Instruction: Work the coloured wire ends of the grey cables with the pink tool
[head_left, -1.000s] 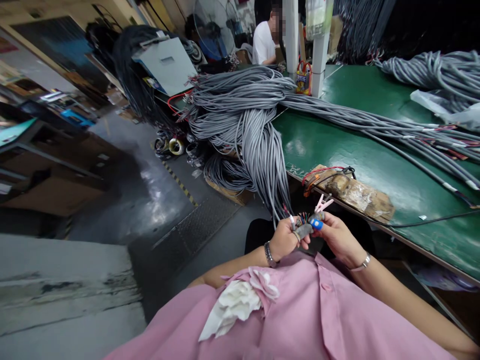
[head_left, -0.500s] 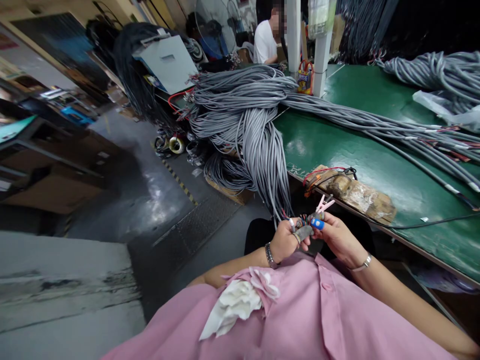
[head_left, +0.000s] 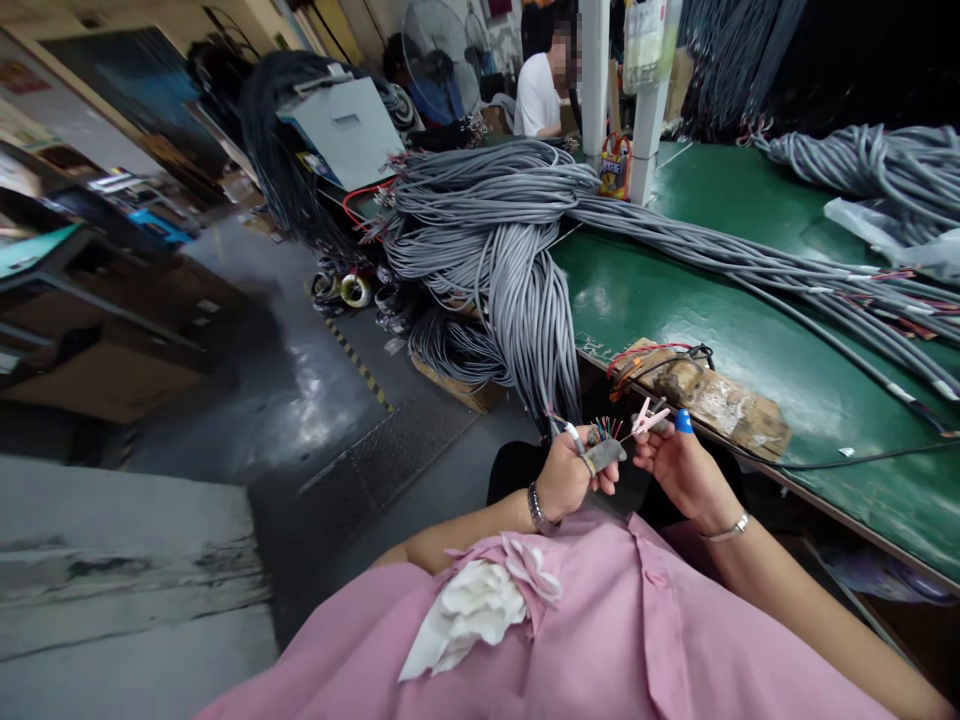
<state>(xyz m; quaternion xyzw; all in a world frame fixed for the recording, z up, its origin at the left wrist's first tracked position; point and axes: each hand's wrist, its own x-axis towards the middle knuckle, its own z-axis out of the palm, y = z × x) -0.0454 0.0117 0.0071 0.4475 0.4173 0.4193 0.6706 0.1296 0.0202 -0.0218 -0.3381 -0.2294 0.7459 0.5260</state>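
My left hand (head_left: 574,474), with a grey cover on the thumb, is closed round the end of a grey cable (head_left: 574,437). Thin coloured wires (head_left: 609,428) fan out above its fingers. Just to the right, my right hand (head_left: 681,462) has a blue-covered thumb raised and its other fingers curled around a pink clothespin (head_left: 649,416). The clothespin's jaws point toward the wires; whether a wire sits in them is too small to tell. From my left hand the cable runs up toward a thick bundle of grey cables (head_left: 529,300) hanging over the table edge.
A wooden block (head_left: 720,400) wrapped in tape, with red and black leads, lies at the near edge of the green table (head_left: 637,290). More grey cables stretch across the tabletop. A white post (head_left: 646,150) rises from it, and a person in a white shirt (head_left: 537,95) sits behind.
My right hand has moved a little right, away from my left, with its thumb lifted and the clothespin lower. The coloured wires now stand more in the open.
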